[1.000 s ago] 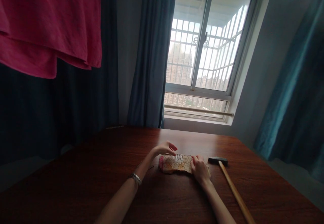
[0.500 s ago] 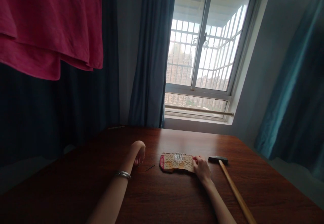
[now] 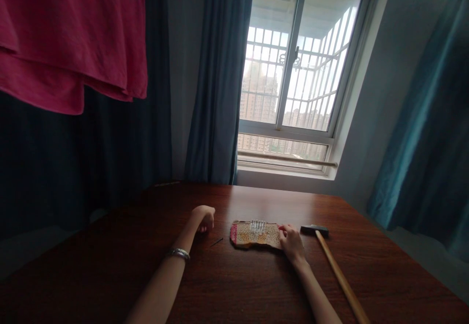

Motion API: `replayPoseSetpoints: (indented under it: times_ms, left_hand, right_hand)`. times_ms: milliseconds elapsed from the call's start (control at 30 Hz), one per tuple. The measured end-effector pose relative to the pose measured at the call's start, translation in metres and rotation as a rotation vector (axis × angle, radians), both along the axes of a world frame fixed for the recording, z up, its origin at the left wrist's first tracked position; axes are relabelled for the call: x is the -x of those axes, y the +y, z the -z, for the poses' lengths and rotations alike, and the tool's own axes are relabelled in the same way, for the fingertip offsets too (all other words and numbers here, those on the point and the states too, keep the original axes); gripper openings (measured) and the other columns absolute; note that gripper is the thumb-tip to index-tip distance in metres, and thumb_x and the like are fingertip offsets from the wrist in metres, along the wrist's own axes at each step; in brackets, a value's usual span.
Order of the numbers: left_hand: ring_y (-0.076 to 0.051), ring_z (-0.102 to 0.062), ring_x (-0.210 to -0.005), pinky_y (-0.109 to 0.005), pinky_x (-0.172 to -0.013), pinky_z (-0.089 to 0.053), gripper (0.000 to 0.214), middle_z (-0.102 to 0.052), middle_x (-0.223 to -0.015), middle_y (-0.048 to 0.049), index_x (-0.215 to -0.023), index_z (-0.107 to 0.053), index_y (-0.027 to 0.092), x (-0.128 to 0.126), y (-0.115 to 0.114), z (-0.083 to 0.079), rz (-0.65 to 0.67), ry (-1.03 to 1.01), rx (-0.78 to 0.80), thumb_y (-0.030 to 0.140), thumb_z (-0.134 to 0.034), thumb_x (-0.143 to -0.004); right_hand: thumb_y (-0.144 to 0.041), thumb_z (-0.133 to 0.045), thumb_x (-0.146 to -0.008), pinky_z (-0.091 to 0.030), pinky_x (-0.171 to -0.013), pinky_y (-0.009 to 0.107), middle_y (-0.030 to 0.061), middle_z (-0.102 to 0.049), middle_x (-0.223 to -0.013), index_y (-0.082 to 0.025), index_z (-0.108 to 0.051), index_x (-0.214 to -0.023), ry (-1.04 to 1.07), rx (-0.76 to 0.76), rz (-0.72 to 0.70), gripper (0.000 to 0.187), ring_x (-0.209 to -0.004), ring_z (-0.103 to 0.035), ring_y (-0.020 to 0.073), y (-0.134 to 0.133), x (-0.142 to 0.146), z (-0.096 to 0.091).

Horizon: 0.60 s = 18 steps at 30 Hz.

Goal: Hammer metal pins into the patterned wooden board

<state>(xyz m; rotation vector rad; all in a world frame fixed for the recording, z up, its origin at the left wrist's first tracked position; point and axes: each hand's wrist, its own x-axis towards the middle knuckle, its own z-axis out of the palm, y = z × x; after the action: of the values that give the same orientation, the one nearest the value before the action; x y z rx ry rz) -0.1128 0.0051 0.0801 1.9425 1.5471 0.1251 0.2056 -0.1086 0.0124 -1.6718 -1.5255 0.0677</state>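
A short wooden board [image 3: 244, 236] with a ragged edge, dotted with many small holes, lies on the table. It is pink at the left end, and several nails [image 3: 258, 226] stand upright near its far edge. My right hand [image 3: 291, 242] grips the board's right end, fingers closed over it. To the left, apart from the board, is my left hand [image 3: 204, 218] with its fingers curled under; whatever they may hold is hidden. One loose nail [image 3: 217, 242] lies between that hand and the board. A hammer [image 3: 339, 275] with a dark head and long wooden handle lies right of my right hand.
The brown wooden table [image 3: 234, 290] reaches toward a barred window [image 3: 289, 70]. Blue curtains [image 3: 220, 79] hang at the window and on both sides. A pink cloth [image 3: 73, 35] hangs at the upper left.
My left hand has turned at the wrist and shifted slightly right, its fingers more curled in. My right hand stays on the board, and the hammer and loose nail have not moved.
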Motion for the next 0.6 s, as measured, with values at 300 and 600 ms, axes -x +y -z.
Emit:
replayPoseSetpoints:
  times_ms: [300, 600]
  left_hand:
    - [-0.012, -0.055, -0.053, -0.023, -0.051, -0.045, 0.018, -0.060, -0.057, -0.0014, -0.068, -0.062, 0.011, -0.038, 0.002, -0.029, 0.387, -0.509, 0.080, 0.028, -0.063, -0.060]
    - [-0.010, -0.053, -0.047, -0.020, -0.044, -0.042, 0.024, -0.060, -0.059, -0.0018, -0.073, -0.063, 0.009, -0.123, -0.028, -0.002, 0.369, -0.742, -0.064, 0.031, -0.063, -0.063]
  right_hand:
    - [-0.026, -0.045, -0.077, -0.045, -0.070, 0.031, 0.0073, -0.062, -0.084, -0.020, -0.065, -0.086, 0.144, -0.148, -0.171, 0.023, -0.074, -0.057, 0.0194, 0.000, 0.010, -0.006]
    - [-0.042, -0.053, -0.076, -0.049, -0.059, 0.028, 0.0066, -0.067, -0.083, -0.019, -0.067, -0.083, 0.402, -0.088, -0.343, 0.027, -0.078, -0.061, 0.0212, -0.005, 0.027, -0.016]
